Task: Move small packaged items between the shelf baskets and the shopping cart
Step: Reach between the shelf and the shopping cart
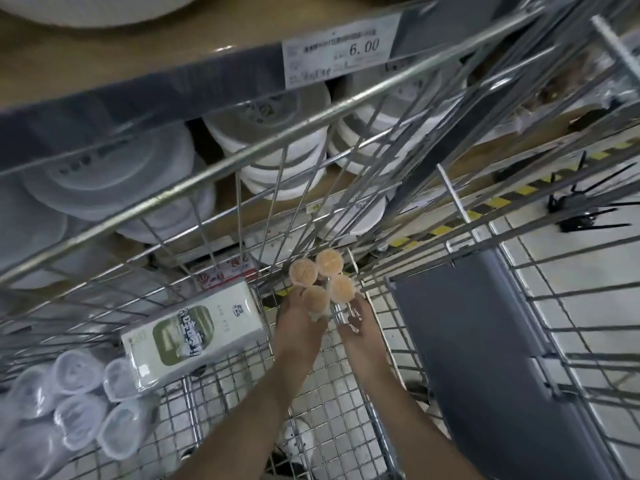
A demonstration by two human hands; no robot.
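Both hands' fingers grasping four round toothpick tubs [322,282] over shopping cart [346,393] far end, left hand [298,317], right hand [356,317], cart holding tissue pack [194,334], clear cup stacks [76,403] at left edge

Tissue pack [194,336] (in cart [346,393]) left of tubs [322,282]

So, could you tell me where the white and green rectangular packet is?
It lies in the wire cart, left of both hands, beside the clear plastic tubs: white-green packet.
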